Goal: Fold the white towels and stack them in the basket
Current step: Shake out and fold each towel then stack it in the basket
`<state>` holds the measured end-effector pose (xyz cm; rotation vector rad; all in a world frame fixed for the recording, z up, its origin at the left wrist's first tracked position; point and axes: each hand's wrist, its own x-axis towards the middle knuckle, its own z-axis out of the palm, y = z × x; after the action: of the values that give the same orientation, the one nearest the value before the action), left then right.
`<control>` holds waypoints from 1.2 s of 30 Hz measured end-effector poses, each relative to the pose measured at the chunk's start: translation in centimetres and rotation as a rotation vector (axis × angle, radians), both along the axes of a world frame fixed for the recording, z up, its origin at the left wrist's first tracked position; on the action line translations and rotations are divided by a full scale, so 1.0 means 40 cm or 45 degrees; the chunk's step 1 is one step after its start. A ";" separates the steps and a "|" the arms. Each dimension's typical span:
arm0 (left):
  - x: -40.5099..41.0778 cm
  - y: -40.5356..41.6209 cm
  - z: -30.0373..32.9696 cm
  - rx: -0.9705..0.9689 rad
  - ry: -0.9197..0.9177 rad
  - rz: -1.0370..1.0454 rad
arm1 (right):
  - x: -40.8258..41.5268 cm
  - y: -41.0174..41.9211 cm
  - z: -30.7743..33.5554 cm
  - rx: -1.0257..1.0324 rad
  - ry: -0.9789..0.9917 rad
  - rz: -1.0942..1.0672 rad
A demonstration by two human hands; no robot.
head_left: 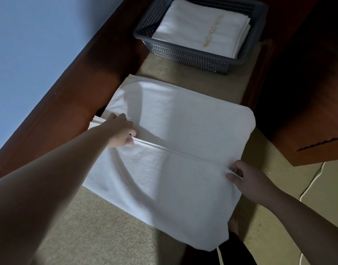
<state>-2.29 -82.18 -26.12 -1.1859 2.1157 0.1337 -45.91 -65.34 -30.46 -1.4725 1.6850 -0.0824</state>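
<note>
Left hand (120,131) and right hand (246,176) each pinch a raised fold ridge across the white towel (183,131), spread on the beige carpeted floor (99,230). Far side: grey basket (185,54) holds folded towels (198,25), gold lettering up.

Both bare forearms reach forward and down; the left hand (119,131) lies further out, fingers curled in a pinch with the thumb tip showing; the right hand (249,179) sits nearer the body, thumb and fingers closed together, its wrist bent slightly inward.
</note>
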 end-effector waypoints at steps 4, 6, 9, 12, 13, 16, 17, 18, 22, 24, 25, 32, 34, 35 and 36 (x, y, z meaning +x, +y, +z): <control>0.014 -0.010 -0.006 -0.030 0.012 -0.010 | -0.004 -0.003 0.006 -0.019 -0.012 -0.009; 0.022 -0.010 -0.014 -0.063 0.070 0.009 | -0.005 -0.001 0.006 -0.035 -0.044 -0.060; 0.027 -0.009 -0.027 -0.084 0.143 0.072 | -0.005 0.004 0.001 -0.037 -0.068 -0.124; 0.043 -0.015 -0.032 -0.063 0.192 0.159 | -0.007 0.002 -0.001 -0.029 -0.076 -0.171; 0.052 -0.020 -0.028 -0.048 0.197 0.177 | -0.008 -0.001 -0.001 -0.016 -0.077 -0.172; 0.075 -0.039 -0.013 -0.003 0.168 0.193 | -0.013 -0.007 -0.001 0.041 -0.073 -0.158; 0.084 -0.048 -0.012 0.010 0.160 0.201 | -0.014 -0.008 0.000 0.054 -0.078 -0.161; 0.092 -0.057 -0.011 0.017 0.160 0.214 | -0.014 -0.010 0.002 0.059 -0.088 -0.170; 0.122 -0.081 -0.014 0.031 0.141 0.363 | -0.014 -0.017 0.014 0.024 -0.154 -0.252; 0.137 -0.091 -0.030 0.030 0.145 0.431 | -0.016 -0.018 0.014 0.016 -0.177 -0.297; 0.132 -0.091 -0.024 0.027 0.153 0.451 | -0.018 -0.019 0.010 0.014 -0.178 -0.305; 0.104 -0.071 0.049 -0.028 -0.005 0.388 | -0.042 -0.011 -0.020 0.135 -0.100 -0.150; 0.131 -0.069 0.052 -0.046 -0.112 0.413 | -0.055 -0.005 -0.023 0.125 -0.065 -0.137; 0.145 -0.069 0.052 -0.058 -0.187 0.395 | -0.061 -0.002 -0.025 0.114 -0.050 -0.137; 0.156 -0.071 0.051 -0.086 -0.255 0.352 | -0.066 0.001 -0.026 0.101 -0.040 -0.141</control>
<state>3.97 -85.02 -24.08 -1.4649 1.7896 0.0649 -48.53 -65.29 -31.50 -1.3127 1.7244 -0.0974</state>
